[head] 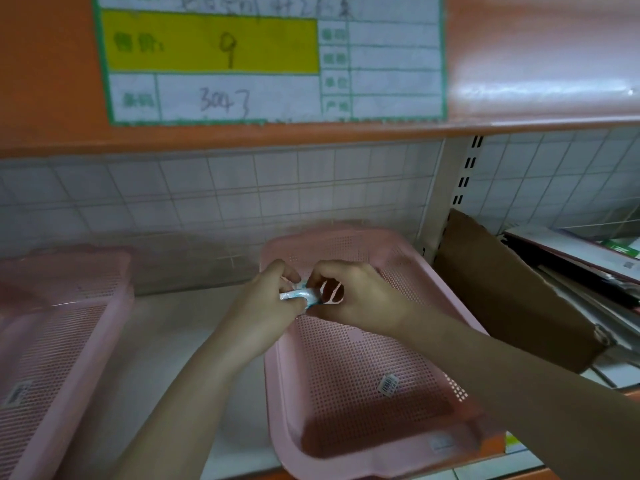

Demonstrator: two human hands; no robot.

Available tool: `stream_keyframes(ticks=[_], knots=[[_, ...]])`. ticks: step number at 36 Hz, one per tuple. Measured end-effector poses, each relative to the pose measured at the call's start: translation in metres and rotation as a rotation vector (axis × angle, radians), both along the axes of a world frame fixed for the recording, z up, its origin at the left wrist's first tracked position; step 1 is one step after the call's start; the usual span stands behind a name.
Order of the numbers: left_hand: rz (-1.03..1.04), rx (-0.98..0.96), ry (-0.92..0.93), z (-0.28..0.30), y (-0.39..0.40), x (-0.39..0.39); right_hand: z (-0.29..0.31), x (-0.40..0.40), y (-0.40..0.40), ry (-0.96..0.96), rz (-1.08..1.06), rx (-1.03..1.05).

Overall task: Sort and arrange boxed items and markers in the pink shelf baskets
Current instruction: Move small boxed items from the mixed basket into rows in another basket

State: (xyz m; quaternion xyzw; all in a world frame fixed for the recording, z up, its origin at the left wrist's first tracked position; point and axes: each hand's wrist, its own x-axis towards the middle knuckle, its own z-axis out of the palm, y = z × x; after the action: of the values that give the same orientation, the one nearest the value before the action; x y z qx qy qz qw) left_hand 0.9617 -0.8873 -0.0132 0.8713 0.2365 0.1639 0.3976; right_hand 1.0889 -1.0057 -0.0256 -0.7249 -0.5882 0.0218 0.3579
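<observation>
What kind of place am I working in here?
Probably a shop, at a retail display shelf. A handwritten white and yellow price tag is stuck on the orange shelf edge, a slotted metal shelving upright runs down the back, and a barcode-stickered pink perforated plastic basket sits on the shelf.

Your left hand (273, 296): pinches one end of a small pale blue packet (300, 295).
Your right hand (360, 299): pinches its other end, above the right pink basket (363, 393).
Beside it: a second pink basket (59, 327), apart on your left.

Price tag (273, 57) w/ yellow band hung on orange shelf edge (519, 64). Brown cardboard (512, 292) leaned at right, beside stacked papers (588, 268). Tiled wall (207, 195) behind.
</observation>
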Motion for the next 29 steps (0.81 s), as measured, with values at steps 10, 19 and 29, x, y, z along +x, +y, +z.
stream_keyframes(ticks=[10, 19, 29], knots=[[0.076, 0.134, -0.022, 0.004, 0.005, -0.012, -0.027, 0.025, -0.003, -0.089, -0.162, -0.555], [0.122, 0.22, 0.028, 0.001, 0.012, -0.021, -0.037, 0.019, 0.019, -0.078, -0.174, -0.63], [0.095, 0.307, 0.088, -0.005, 0.011, -0.021, -0.035, 0.018, 0.029, -0.057, -0.206, -0.65]])
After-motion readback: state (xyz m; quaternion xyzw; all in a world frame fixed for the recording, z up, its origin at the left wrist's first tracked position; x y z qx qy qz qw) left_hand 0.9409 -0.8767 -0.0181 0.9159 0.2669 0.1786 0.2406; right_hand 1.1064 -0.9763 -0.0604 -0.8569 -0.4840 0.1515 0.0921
